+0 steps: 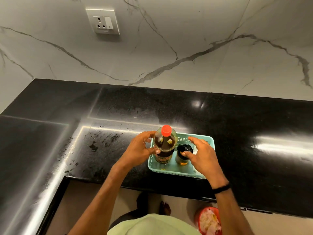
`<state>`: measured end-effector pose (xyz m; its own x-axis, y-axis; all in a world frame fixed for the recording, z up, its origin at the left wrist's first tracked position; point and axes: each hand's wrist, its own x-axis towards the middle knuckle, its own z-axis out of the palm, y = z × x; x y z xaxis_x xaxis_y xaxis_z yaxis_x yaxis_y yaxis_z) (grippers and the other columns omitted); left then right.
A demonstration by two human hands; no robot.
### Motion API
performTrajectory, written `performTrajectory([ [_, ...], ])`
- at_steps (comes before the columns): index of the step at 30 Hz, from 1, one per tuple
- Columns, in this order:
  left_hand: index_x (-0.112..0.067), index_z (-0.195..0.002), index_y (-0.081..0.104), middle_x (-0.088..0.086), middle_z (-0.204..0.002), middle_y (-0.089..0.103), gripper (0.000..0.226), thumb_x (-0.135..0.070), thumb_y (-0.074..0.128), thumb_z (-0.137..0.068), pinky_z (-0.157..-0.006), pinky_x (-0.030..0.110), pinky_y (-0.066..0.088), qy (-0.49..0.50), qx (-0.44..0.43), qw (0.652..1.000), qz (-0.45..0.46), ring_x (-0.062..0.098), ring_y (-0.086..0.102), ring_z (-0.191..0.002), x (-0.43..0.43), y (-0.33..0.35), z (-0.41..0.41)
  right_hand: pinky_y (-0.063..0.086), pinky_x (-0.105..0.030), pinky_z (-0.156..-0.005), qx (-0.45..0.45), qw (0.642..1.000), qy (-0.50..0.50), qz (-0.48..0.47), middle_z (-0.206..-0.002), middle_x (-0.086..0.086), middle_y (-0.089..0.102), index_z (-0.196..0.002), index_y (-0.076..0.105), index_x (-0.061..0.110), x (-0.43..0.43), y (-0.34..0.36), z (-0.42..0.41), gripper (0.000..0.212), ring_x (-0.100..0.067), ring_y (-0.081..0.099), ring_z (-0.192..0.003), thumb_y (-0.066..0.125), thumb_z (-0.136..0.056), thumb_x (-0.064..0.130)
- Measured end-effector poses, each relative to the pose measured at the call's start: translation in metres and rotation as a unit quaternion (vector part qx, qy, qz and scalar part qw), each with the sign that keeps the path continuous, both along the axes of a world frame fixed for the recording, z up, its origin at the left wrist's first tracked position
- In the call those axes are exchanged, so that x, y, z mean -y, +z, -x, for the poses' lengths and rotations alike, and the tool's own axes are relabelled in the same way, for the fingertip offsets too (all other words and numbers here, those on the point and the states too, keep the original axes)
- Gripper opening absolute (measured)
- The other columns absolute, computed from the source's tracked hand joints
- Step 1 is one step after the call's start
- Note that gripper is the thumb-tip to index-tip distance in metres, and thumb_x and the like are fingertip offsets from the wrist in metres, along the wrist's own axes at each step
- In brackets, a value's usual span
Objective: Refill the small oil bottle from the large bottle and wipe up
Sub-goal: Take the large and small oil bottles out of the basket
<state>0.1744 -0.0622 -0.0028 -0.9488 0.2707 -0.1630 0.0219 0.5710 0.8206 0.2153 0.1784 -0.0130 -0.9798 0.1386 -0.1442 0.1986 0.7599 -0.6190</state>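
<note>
Left hand (139, 148) curled, right hand (202, 156) spread

The black stone counter (237, 133) around the left hand (140, 148) is gleaming, polished and speckled. The large bottle (165, 146) in that hand is showing clear, smooth plastic under a glossy red cap (166, 130). The teal basket (169, 172) beneath the right hand (203, 155) is looking like perforated plastic.

1 lg bottle (165, 145), 1 sm bottle (181, 161), 1 basket (169, 169), 2 hands (138, 149) (204, 156).

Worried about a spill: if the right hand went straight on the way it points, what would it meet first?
Probably the black cap of the small bottle, just ahead of the right hand; depth is unclear, so they may already touch.
</note>
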Motion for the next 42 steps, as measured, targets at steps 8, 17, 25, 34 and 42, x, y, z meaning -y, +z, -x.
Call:
performTrajectory([
  [8,-0.030,-0.128,0.059,-0.012,-0.119,0.062,0.059,-0.021,0.083,-0.075,-0.090,0.032,0.048,0.001,0.000,1.000,0.001,0.008,0.057,-0.105,-0.001,0.001,-0.001,0.035,-0.029,-0.102,0.003,0.997,0.029,-0.077,-0.121,-0.001,0.065,-0.124,0.066,0.021,0.003,-0.019,0.008,0.043,-0.021,0.054,-0.115,0.075,-0.084,0.034],
  [17,-0.030,-0.127,0.059,-0.012,-0.120,0.061,0.060,-0.017,0.084,-0.074,-0.088,0.028,0.045,0.014,0.025,0.999,-0.022,0.010,0.056,-0.107,-0.001,0.002,0.000,0.033,-0.024,-0.091,-0.043,0.997,-0.008,-0.063,-0.109,0.001,0.062,-0.111,0.070,0.022,-0.003,-0.027,-0.003,0.031,-0.020,0.050,-0.108,0.077,-0.081,0.029],
  [25,-0.029,-0.127,0.061,-0.009,-0.120,0.062,0.060,-0.016,0.084,-0.073,-0.089,0.027,0.044,0.008,0.028,0.999,-0.026,0.012,0.057,-0.108,0.001,0.001,0.002,0.040,-0.025,-0.082,-0.083,0.995,-0.046,0.037,-0.096,0.006,0.053,-0.104,0.072,0.020,0.003,-0.033,-0.006,0.026,-0.016,0.051,-0.095,0.078,-0.081,0.030],
  [34,-0.030,-0.126,0.060,-0.012,-0.117,0.062,0.060,-0.017,0.085,-0.073,-0.085,0.022,0.041,0.008,0.035,0.999,-0.031,0.007,0.056,-0.105,0.002,0.000,0.004,0.047,-0.024,-0.074,-0.078,0.994,-0.059,0.049,-0.098,0.011,0.051,-0.108,0.070,0.020,0.006,-0.033,-0.009,0.030,-0.011,0.057,-0.089,0.079,-0.080,0.027],
  [42,-0.030,-0.127,0.060,-0.013,-0.117,0.062,0.062,-0.018,0.086,-0.072,-0.088,0.025,0.044,0.007,0.034,0.999,-0.028,0.008,0.057,-0.106,0.003,-0.002,0.004,0.055,-0.032,-0.080,-0.078,0.993,-0.073,0.049,-0.106,0.002,0.059,-0.111,0.071,0.015,0.007,-0.032,-0.012,0.033,-0.016,0.062,-0.089,0.079,-0.080,0.022],
])
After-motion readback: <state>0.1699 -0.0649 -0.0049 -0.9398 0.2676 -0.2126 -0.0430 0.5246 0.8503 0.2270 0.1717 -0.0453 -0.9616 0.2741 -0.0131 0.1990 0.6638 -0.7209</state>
